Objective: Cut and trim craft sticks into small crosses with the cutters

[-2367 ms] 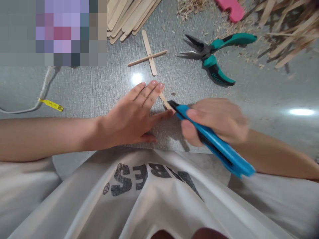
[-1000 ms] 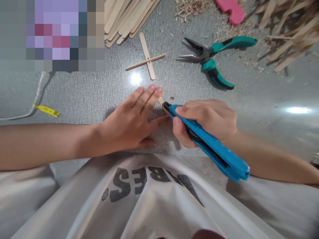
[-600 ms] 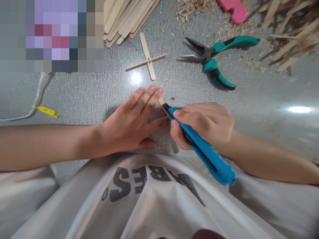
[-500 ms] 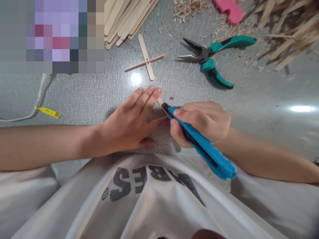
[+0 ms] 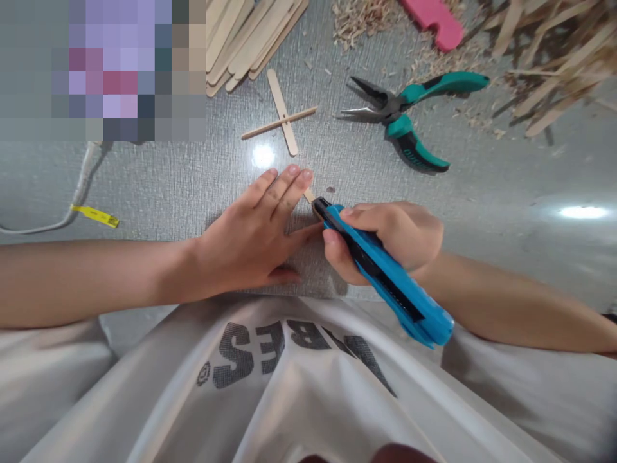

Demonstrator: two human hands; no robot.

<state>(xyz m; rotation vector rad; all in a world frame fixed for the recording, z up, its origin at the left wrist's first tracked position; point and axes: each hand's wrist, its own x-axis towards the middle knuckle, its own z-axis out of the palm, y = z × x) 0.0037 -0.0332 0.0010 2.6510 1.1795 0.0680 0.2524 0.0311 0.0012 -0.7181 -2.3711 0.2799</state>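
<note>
My right hand (image 5: 390,235) is wrapped round a blue and black utility knife (image 5: 385,276), its tip pointing up and left. That tip meets a narrow wooden stick (image 5: 309,195), of which only a short piece shows beside my left fingertips. My left hand (image 5: 258,228) lies flat on the table with fingers stretched out, pressing over the stick; most of the stick is hidden under it. Just beyond the left fingers, two wooden craft sticks (image 5: 277,96) are crossed into an X. The knife's blade itself is hard to make out.
Needle-nose pliers (image 5: 398,106) with green handles lie spread open. At the back are a pile of craft sticks (image 5: 260,38), wood shavings (image 5: 364,19), a pink tool (image 5: 441,26) and split wood strips (image 5: 554,71). A white cable (image 5: 80,180) with a yellow tag runs at left.
The knife has rolled slightly in my right hand, showing more of its black slide, and shifted a little left. My left hand stays in place on the stick.
</note>
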